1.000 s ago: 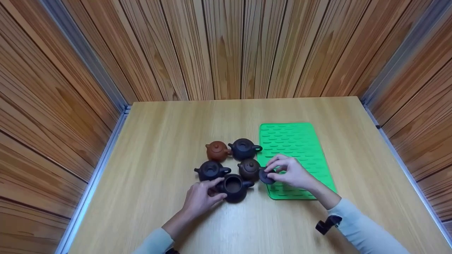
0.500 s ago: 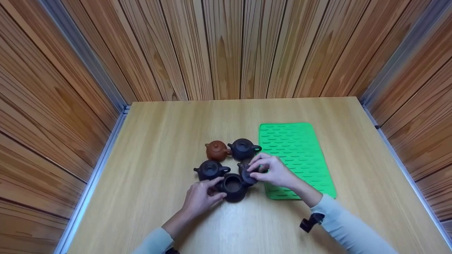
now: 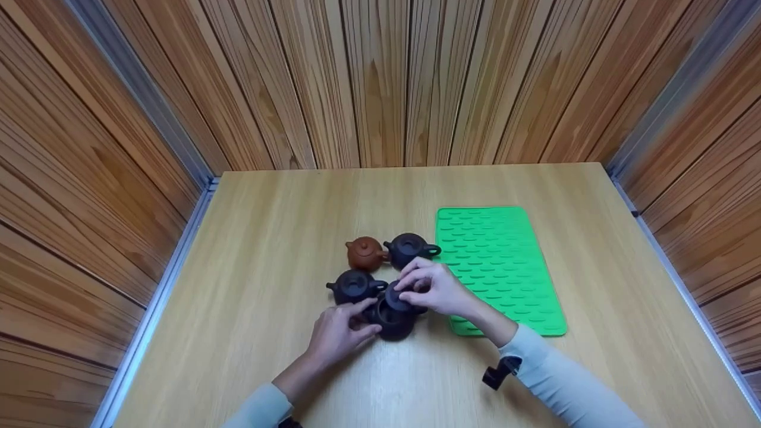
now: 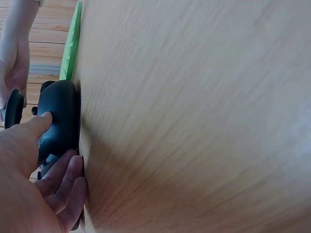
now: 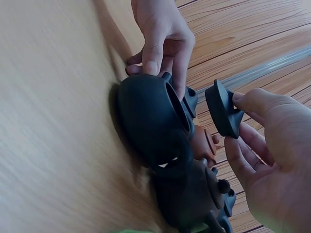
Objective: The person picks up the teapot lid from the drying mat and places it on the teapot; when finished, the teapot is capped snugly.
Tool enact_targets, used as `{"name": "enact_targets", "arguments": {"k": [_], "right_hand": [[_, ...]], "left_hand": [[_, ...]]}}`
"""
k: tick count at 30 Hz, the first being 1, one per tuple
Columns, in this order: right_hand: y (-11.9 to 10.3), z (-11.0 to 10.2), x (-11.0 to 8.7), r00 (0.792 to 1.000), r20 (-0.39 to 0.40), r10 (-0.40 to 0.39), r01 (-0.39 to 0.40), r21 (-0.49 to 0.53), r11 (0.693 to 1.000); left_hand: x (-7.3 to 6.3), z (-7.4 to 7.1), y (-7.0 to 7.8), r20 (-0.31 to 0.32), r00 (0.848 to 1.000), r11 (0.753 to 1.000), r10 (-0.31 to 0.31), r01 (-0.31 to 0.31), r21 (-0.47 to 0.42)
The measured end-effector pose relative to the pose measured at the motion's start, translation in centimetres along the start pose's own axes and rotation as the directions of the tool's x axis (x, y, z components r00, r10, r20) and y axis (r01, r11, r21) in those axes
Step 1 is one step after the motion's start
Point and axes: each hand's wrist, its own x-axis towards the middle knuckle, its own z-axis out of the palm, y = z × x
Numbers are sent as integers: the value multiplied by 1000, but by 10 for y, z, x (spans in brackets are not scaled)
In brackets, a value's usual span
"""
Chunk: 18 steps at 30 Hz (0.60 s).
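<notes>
The lidless black teapot (image 3: 395, 328) stands on the wooden table, its round mouth showing in the right wrist view. My left hand (image 3: 339, 333) grips it on the spout side, with the thumb (image 4: 43, 121) against the body and the fingers round the spout. Between thumb and fingertips, my right hand (image 3: 437, 291) pinches a black lid (image 5: 222, 109) by its knob. The lid is tilted and overlaps the far part of the mouth in the head view; a gap shows between them in the right wrist view. A lidded dark brown teapot (image 5: 182, 199) sits close by, mostly hidden under my right hand in the head view.
Behind stand a reddish-brown teapot (image 3: 364, 254) and a black one (image 3: 410, 249). Another black teapot (image 3: 352, 286) is just beyond my left fingertips. A green textured mat (image 3: 505, 267) lies to the right. Wood-panelled walls (image 3: 380, 83) surround the table.
My right hand has carried the lid leftward from the mat's edge, past the brown teapot, to over the lidless teapot. The left hand has stayed in place on that pot.
</notes>
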Motion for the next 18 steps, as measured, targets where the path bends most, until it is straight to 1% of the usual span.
{"name": "enact_targets", "arguments": {"k": [2,4,7,13,18], "right_hand": [[2,3,1,1000,2,0,0,7,1000],[4,6,1,1000,8,-6,6,4,1000],[8,11,0,999,21,-31,31,-7,999],[19,19,-1,993,31,-113,115,-52,992],[22,23,-2,991,48,-128,131,-70,989]], "left_hand": [[0,0,0,3,1000,1000,1,-1,1],[1,-1,0,12,1000,1000,-11,11,-3],[0,-1,0,14,1000,1000,-16,16,2],[0,-1,1,17,999,1000,-28,28,9],[1,0,1,31,999,999,-39,39,0]]}}
